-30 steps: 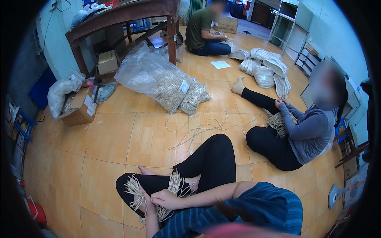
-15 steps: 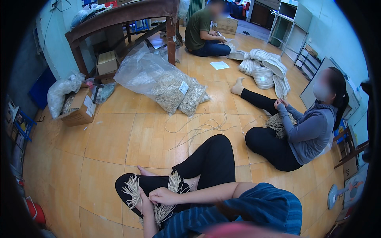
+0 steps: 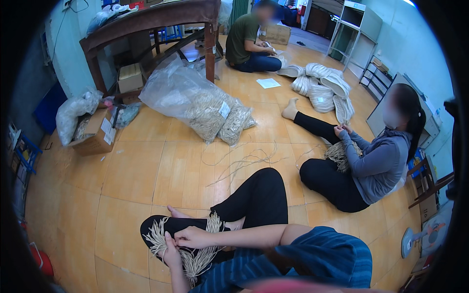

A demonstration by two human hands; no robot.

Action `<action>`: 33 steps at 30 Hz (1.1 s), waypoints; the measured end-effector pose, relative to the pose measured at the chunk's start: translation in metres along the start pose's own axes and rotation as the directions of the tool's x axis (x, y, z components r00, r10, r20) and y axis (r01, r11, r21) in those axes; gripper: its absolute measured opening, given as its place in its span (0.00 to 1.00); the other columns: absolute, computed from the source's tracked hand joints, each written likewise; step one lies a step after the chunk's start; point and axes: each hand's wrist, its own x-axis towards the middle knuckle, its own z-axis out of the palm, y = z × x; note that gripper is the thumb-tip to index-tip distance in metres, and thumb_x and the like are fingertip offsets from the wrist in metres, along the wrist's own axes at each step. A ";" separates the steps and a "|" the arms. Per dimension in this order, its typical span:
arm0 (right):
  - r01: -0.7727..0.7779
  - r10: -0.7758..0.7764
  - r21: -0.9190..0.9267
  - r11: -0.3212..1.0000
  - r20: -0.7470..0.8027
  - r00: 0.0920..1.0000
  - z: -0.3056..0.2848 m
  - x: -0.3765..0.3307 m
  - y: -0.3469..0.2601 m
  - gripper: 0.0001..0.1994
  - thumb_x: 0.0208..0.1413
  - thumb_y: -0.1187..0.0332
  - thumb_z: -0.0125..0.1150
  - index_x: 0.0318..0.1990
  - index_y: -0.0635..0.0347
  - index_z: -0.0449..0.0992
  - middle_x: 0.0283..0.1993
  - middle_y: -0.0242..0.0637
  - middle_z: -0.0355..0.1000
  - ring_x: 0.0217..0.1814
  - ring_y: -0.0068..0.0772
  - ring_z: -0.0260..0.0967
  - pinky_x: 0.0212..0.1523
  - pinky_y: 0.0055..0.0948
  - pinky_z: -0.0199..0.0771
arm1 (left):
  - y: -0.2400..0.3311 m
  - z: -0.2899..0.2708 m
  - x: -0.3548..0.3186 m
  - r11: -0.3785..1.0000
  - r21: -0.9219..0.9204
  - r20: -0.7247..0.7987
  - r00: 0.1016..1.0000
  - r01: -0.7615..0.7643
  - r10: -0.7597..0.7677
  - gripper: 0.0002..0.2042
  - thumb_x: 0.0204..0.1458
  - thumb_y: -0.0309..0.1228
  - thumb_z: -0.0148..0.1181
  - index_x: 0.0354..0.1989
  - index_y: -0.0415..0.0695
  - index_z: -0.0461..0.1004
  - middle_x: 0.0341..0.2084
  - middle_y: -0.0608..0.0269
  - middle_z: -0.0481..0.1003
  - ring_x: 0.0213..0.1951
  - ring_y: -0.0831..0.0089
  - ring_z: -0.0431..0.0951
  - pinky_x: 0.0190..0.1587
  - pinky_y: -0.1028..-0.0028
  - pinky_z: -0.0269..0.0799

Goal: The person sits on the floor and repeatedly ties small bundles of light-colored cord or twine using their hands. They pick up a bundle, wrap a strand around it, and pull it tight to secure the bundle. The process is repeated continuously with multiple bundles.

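The person's left hand (image 3: 170, 252) is curling around a frayed bundle of thin beige cords (image 3: 156, 236), whose ends are fanning out over the folded, black-trousered leg (image 3: 183, 224). The right hand (image 3: 193, 238) is meeting it at the thumb, fingers bent inward, apparently pinching a strand, though the pinch is too small to tell. A second spread of beige cords (image 3: 196, 263) is lying across the lap, passing under the right forearm.

The step in hand is looking like fine fingertip work on single cords; continuing it would be calling for a steady left grip and separated strands.

The tan, wood-patterned floor (image 3: 124, 210) is stretching from the folded leg toward its left edge, where a red plastic bucket (image 3: 42, 260) is standing. Ahead, loose beige strands (image 3: 243, 162) are trailing near the raised knee (image 3: 269, 188); toward the floor's right edge, a co-worker in a grey-blue top (image 3: 380, 166) is limiting sideways reach.
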 end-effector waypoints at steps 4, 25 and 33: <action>0.003 -0.005 0.076 0.997 0.018 1.000 -0.002 0.000 -0.006 0.08 0.57 0.65 0.55 0.34 0.61 0.71 0.26 0.34 0.73 0.26 0.26 0.71 0.29 0.26 0.68 | -0.006 -0.002 0.004 0.999 -0.037 -0.046 0.999 0.011 -0.013 0.21 0.59 0.38 0.58 0.14 0.51 0.59 0.12 0.74 0.63 0.14 0.86 0.58 0.16 0.84 0.51; -0.370 0.218 0.380 0.848 0.386 0.896 0.003 0.012 0.009 0.12 0.60 0.64 0.48 0.32 0.62 0.73 0.20 0.27 0.64 0.21 0.18 0.61 0.22 0.22 0.62 | 0.005 -0.015 0.007 1.000 0.013 0.139 0.990 0.019 -0.020 0.15 0.58 0.33 0.58 0.19 0.46 0.66 0.13 0.70 0.66 0.14 0.85 0.62 0.17 0.83 0.54; -0.224 0.206 0.116 0.968 0.148 0.967 0.001 0.006 -0.006 0.14 0.58 0.64 0.49 0.25 0.62 0.74 0.16 0.34 0.68 0.17 0.25 0.66 0.21 0.28 0.66 | 0.010 -0.016 0.009 0.998 0.049 0.197 0.980 0.025 -0.035 0.11 0.56 0.31 0.61 0.23 0.45 0.67 0.16 0.72 0.67 0.15 0.86 0.61 0.17 0.84 0.54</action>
